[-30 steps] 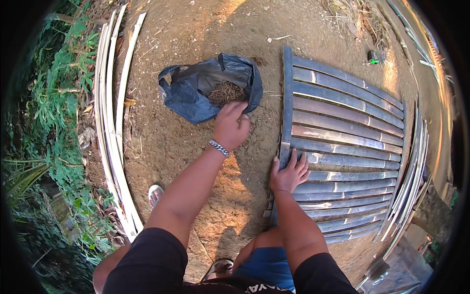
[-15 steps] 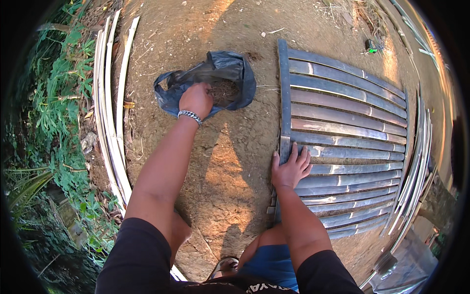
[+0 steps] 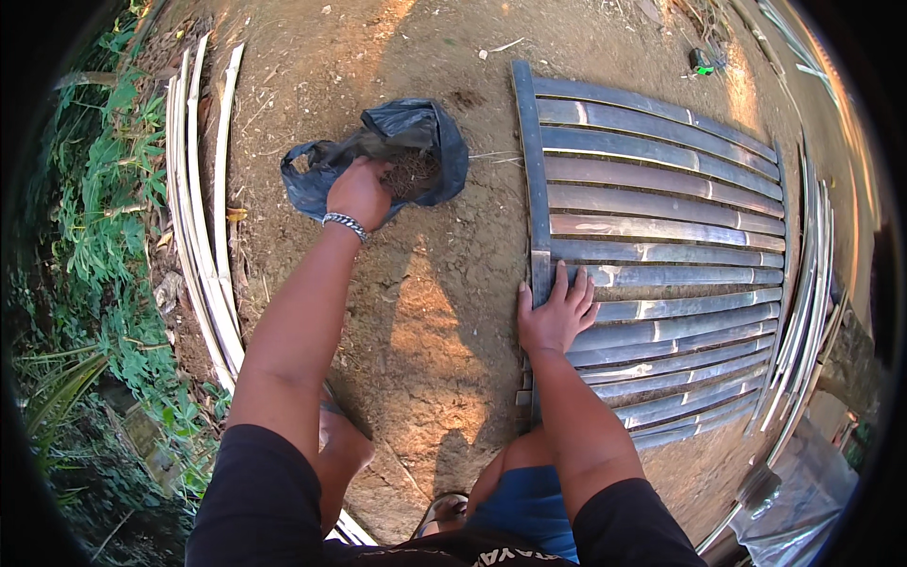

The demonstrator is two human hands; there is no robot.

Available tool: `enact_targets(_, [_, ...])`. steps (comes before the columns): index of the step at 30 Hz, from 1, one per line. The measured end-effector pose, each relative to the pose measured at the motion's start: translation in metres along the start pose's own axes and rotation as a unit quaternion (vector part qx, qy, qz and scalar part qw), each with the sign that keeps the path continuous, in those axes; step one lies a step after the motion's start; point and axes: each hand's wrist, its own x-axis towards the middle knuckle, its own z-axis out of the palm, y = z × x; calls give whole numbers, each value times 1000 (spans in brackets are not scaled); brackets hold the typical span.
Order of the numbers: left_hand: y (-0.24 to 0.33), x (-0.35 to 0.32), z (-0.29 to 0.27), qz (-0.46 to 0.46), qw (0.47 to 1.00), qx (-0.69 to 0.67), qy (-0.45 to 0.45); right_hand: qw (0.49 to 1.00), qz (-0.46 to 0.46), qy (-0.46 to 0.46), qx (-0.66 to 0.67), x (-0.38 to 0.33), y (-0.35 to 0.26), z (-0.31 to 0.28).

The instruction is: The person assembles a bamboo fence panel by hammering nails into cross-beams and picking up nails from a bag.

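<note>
Leftmost, green plants (image 3: 104, 227) crowd the edge of the ground (image 3: 416, 312). Just right of them, long pale strips (image 3: 223, 161) lie lengthwise, roughly side by side. Next, the black bag (image 3: 444, 156) sits on bare soil, upper centre-left, mouth open and rim crumpled; thin brown bits (image 3: 413, 172) show inside. Left hand (image 3: 359, 194), chain bracelet (image 3: 347, 224) at its wrist, reaches over the bag's near rim into the mouth. Left grip: cannot tell whether clenched or released, fingertips being mostly hidden. Below centre, a sandalled foot (image 3: 446, 510) and blue shorts (image 3: 524, 510) are partly visible. Right hand (image 3: 556, 317) rests on the left rail of the panel (image 3: 652, 180), fingers spread across rail and slat ends. Right grip: released, grasping nothing. The panel, dark slats with gaps between, lies flat on the ground, apart from the bag. Beyond its far right corner, a small black-and-green object (image 3: 701, 62); kind unclear. Far right, more pale strips lie beside the panel; below them, a clear plastic sheet (image 3: 803, 496).
</note>
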Motion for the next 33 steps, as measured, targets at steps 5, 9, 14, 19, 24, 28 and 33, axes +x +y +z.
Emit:
enact_targets(5, [-6,0,1,-22,996,-85,2,1000,-4,6,-2,0,2,1])
enact_targets(9, [-7,-2,2,-25,996,-89,15,1000,-3,4,-5,1,1,0])
enact_targets(14, [-18,2,4,-42,989,-140,26,1000,-1,-1,-1,0,-3,0])
enact_targets(19, [-8,16,7,-69,993,-97,-16,1000,11,-17,0,3,3,-5])
enact_targets(24, [-30,26,19,-37,999,-26,-16,999,18,-48,7,2,3,-7])
enact_targets(28, [-37,30,15,-75,997,-28,-20,997,20,-59,34,2,-6,-13])
enact_targets(33, [-23,13,25,-77,994,-78,22,997,23,-63,38,2,4,-18])
